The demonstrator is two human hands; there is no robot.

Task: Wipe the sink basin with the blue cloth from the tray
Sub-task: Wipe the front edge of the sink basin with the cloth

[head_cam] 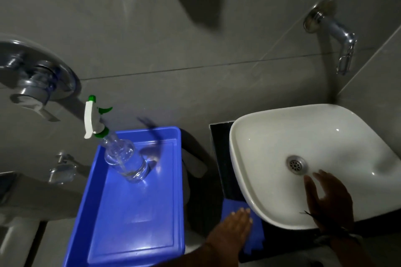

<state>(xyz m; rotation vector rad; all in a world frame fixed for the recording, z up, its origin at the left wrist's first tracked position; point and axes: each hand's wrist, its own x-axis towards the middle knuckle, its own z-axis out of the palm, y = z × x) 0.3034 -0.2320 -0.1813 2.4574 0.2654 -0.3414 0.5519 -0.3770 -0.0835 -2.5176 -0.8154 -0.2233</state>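
Observation:
The white sink basin (271, 136) fills the right side, with a metal drain (296, 164) in its floor. The blue cloth (255, 238) lies outside the tray, on the dark counter by the basin's near-left corner. My left hand (233, 228) rests flat on top of the cloth, fingers stretched out, without gripping it. My right hand (327, 199) hovers inside the basin just below the drain, fingers spread and holding nothing. The blue tray (173, 191) sits to the left of the sink.
A clear spray bottle (123, 158) with a white and green trigger stands in the tray's far end. A chrome tap (338, 37) juts from the grey tiled wall above the basin. A chrome mixer (34, 80) and a smaller fitting (61, 171) are at the left.

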